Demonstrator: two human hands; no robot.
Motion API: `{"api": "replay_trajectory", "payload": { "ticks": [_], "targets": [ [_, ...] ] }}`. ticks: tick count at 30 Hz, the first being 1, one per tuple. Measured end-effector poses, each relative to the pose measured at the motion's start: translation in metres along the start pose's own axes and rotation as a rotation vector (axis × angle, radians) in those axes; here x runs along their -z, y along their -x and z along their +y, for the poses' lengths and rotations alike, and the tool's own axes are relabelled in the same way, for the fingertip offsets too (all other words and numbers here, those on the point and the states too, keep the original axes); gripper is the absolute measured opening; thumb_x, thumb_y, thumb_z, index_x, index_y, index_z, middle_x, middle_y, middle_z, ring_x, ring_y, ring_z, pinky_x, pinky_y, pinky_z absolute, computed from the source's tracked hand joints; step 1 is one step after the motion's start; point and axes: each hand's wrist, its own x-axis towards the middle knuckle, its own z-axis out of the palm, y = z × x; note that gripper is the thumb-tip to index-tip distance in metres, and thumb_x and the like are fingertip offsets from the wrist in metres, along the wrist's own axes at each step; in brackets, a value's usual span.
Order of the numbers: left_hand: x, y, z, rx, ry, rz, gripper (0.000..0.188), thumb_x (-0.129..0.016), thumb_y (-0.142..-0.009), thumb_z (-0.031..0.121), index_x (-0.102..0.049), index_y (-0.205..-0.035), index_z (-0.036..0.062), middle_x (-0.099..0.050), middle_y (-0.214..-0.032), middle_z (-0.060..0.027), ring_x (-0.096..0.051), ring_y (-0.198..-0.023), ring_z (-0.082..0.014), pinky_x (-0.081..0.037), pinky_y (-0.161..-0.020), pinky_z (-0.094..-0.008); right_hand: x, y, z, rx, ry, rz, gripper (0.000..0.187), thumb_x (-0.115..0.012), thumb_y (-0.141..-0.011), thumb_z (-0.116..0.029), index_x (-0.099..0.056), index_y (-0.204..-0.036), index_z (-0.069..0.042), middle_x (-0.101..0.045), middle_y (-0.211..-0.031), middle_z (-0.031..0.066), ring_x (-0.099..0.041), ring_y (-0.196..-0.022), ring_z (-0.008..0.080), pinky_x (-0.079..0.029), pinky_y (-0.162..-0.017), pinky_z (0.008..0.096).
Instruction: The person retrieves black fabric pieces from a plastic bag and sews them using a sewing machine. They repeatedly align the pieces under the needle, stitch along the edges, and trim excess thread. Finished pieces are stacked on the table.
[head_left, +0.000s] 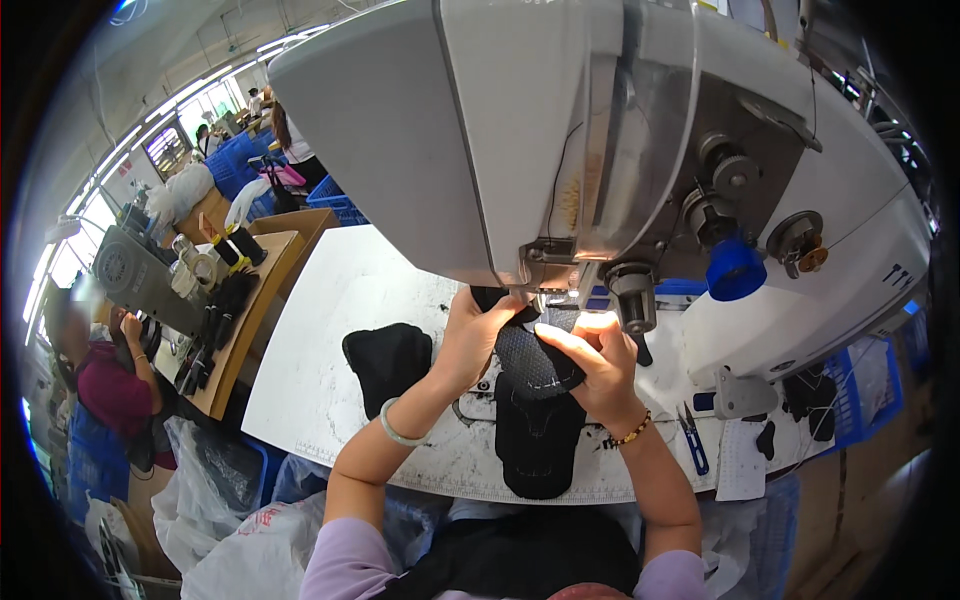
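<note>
My left hand (468, 340) pinches the upper edge of a black mesh fabric piece (538, 362) below the sewing machine head (400, 130). From the other side my right hand (602, 368) grips the same piece, thumb and fingers on its right edge near the lit needle area. The needle itself is hard to make out behind the hands. A line of light stitches runs along the mesh piece's lower end. Beneath it, a larger black padded piece (540, 450) lies on the white table (300, 330). Another black shaped piece (388, 365) rests left of my left wrist.
Blue-handled thread snips (693, 440) and a paper sheet (741, 460) lie at the right. A blue crate (868, 390) stands beyond them. Clear plastic bags (260, 550) hang below the table's left front. At far left a person (115, 385) sits beside another machine (150, 275).
</note>
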Motion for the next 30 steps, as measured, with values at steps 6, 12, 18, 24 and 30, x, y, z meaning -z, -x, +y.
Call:
{"api": "replay_trajectory", "payload": {
  "ticks": [6, 12, 18, 24, 30],
  "targets": [
    [0.006, -0.003, -0.006, -0.015, -0.019, -0.023, 0.013, -0.056, -0.088, 0.002, -0.058, -0.101, -0.0005, -0.062, -0.096, -0.0036, -0.056, -0.089, -0.0103, -0.044, -0.082, -0.0256, -0.002, 0.002, 0.001, -0.009, -0.025, -0.014, 0.039, -0.08, -0.06, -0.015, -0.072, -0.098, -0.012, -0.041, -0.082, 0.0014, -0.049, -0.058, 0.0096, -0.04, -0.051, 0.0243],
    [0.002, 0.003, 0.011, 0.044, -0.106, -0.024, 0.01, -0.055, -0.087, 0.002, -0.062, -0.095, -0.0006, -0.062, -0.094, -0.0033, -0.055, -0.089, -0.0105, -0.042, -0.083, -0.0254, 0.003, 0.002, -0.001, 0.017, 0.054, -0.073, 0.04, -0.08, -0.061, -0.016, -0.072, -0.1, -0.013, -0.046, -0.086, 0.0021, -0.052, -0.066, 0.0106, -0.044, -0.054, 0.024],
    [0.008, 0.003, 0.016, 0.131, -0.176, -0.096, 0.017, -0.055, -0.085, -0.001, -0.059, -0.1, -0.0056, -0.063, -0.096, -0.0106, -0.062, -0.088, -0.0164, -0.051, -0.078, -0.0282, 0.005, 0.0, 0.008, 0.018, -0.089, -0.081, 0.041, -0.08, -0.062, -0.018, -0.071, -0.102, -0.015, -0.049, -0.09, 0.0021, -0.054, -0.077, 0.0145, -0.048, -0.064, 0.0258],
    [0.012, -0.007, 0.009, 0.143, 0.015, -0.105, 0.017, -0.058, -0.085, 0.001, -0.059, -0.102, -0.003, -0.062, -0.099, -0.0074, -0.059, -0.09, -0.0139, -0.046, -0.082, -0.0276, 0.002, -0.002, -0.008, 0.039, 0.128, -0.062, 0.054, -0.067, -0.051, -0.008, -0.071, -0.104, -0.014, -0.046, -0.087, 0.0034, -0.051, -0.069, 0.0176, -0.044, -0.058, 0.0306],
    [0.014, -0.007, 0.001, 0.109, 0.088, -0.105, 0.017, -0.059, -0.086, 0.002, -0.059, -0.103, -0.0028, -0.062, -0.101, -0.0067, -0.057, -0.093, -0.012, -0.044, -0.084, -0.0269, 0.002, 0.003, -0.006, 0.001, 0.133, -0.036, 0.056, -0.061, -0.051, 0.0, -0.071, -0.104, -0.013, -0.048, -0.088, 0.0031, -0.051, -0.066, 0.0147, -0.043, -0.053, 0.0257]
  ]
}}
